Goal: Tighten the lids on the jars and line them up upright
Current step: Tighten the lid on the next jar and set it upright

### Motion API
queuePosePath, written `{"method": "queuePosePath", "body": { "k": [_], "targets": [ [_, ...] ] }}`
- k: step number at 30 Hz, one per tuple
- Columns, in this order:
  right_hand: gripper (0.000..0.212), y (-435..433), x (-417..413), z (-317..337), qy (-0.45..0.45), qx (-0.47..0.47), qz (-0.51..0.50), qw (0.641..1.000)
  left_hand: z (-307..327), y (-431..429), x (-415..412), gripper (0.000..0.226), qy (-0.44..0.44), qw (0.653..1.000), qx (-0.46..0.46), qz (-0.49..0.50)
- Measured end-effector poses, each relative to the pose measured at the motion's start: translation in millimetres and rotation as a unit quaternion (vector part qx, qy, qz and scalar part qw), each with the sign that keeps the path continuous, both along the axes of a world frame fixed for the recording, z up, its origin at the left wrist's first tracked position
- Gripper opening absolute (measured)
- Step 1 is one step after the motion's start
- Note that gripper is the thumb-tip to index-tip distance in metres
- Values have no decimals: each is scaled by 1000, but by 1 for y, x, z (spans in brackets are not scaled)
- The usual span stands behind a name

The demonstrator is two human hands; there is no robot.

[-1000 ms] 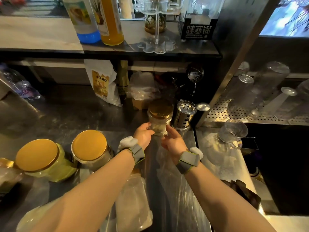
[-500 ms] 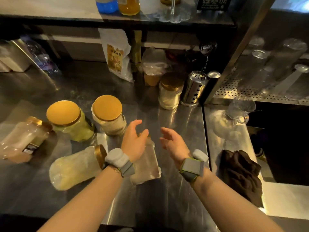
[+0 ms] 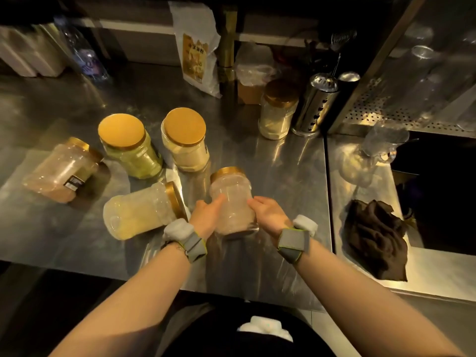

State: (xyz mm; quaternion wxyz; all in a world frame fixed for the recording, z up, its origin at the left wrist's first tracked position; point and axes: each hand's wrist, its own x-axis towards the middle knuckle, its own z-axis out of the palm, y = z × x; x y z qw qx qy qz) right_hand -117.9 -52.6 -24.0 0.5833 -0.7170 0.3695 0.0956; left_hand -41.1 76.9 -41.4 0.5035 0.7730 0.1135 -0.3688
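Note:
A clear plastic jar (image 3: pixel 231 202) with a gold lid lies on the steel counter (image 3: pixel 283 171), lid pointing away from me. My left hand (image 3: pixel 206 215) and my right hand (image 3: pixel 268 215) grip its two sides. To its left a pale yellow jar (image 3: pixel 139 212) lies on its side, and further left a pinkish jar (image 3: pixel 61 171) lies flat too. Two jars stand upright behind them: a green-filled jar (image 3: pixel 128 145) and a cream-filled jar (image 3: pixel 185 140). Another upright jar (image 3: pixel 278 112) stands at the back beside a metal shaker.
A perforated metal shaker (image 3: pixel 314 101) stands at the back right. A powder bag (image 3: pixel 195 57) and a plastic bottle (image 3: pixel 85 57) lean at the back. A dark cloth (image 3: pixel 376 235) and a glass pitcher (image 3: pixel 381 143) lie right of the counter seam.
Both hands drew back from the upright jar at the back, came down toward me and closed on the lying jar in front. The view tilted down.

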Motion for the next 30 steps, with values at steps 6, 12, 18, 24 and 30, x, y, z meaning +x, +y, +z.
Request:
{"method": "queuePosePath", "body": {
  "k": [6, 12, 18, 24, 30],
  "targets": [
    [31, 6, -5, 1, -12, 21, -23, 999, -9, -4, -7, 85, 33, 999, -38, 5],
    [43, -3, -14, 5, -49, 43, -54, 996, 1, -14, -12, 80, -44, 993, -106, -41],
    [53, -31, -19, 15, -112, -14, 21, 993, 14, -28, 9, 109, -134, 985, -72, -84],
    [87, -79, -15, 47, -78, -249, 168, 951, 22, -45, 19, 99, -276, 937, 23, -213],
    [117, -105, -5, 76, -117, -364, 343, 858, 14, -62, 21, 94, -406, 872, 25, -274]
  ]
}}
